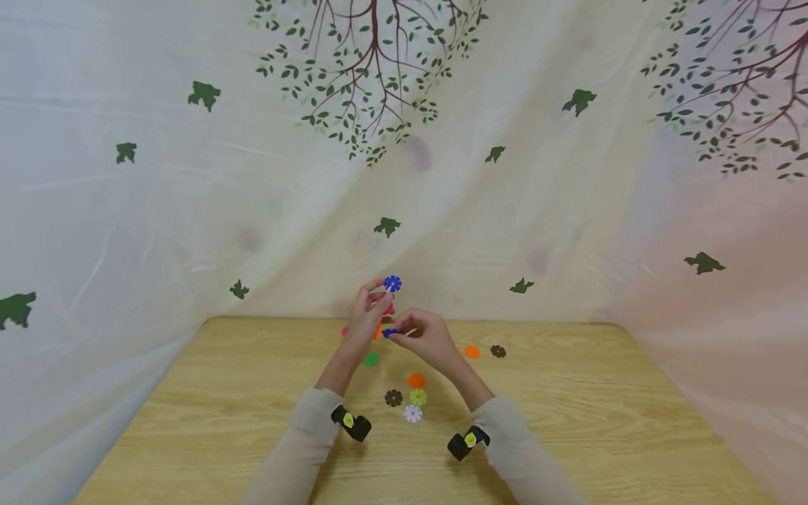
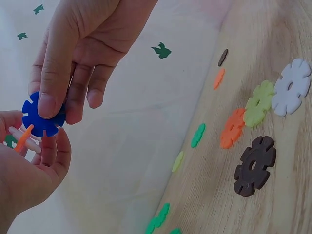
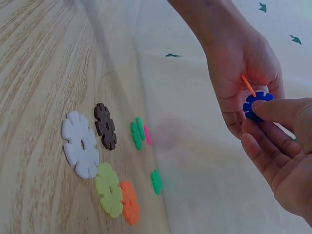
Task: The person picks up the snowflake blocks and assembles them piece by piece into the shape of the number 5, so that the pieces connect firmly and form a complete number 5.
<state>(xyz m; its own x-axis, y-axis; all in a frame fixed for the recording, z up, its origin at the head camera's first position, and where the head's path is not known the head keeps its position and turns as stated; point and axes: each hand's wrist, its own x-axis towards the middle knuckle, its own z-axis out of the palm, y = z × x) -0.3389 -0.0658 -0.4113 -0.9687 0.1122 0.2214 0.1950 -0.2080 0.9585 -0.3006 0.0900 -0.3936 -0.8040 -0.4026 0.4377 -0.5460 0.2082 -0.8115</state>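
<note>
My left hand [image 1: 366, 315] holds several joined notched plastic discs above the far part of the table. A blue disc [image 1: 393, 283] tops the group, with a pink disc [image 1: 388, 306] below it and an orange disc [image 1: 379, 331] lower down. With thumb and fingers, my right hand [image 1: 428, 339] pinches another blue disc [image 2: 36, 122]. In the right wrist view, that disc meets the orange disc [image 3: 248, 85], seen edge-on, in front of the left palm. The left fingers partly hide the joined group.
Flat on the wooden table [image 1: 568, 421] lie a white disc [image 1: 413, 414], a lime disc [image 1: 418, 397], an orange one and a brown disc [image 1: 393, 398]. Farther back are green discs [image 1: 371, 359], an orange and a brown one. A printed curtain [image 1: 442, 231] hangs behind.
</note>
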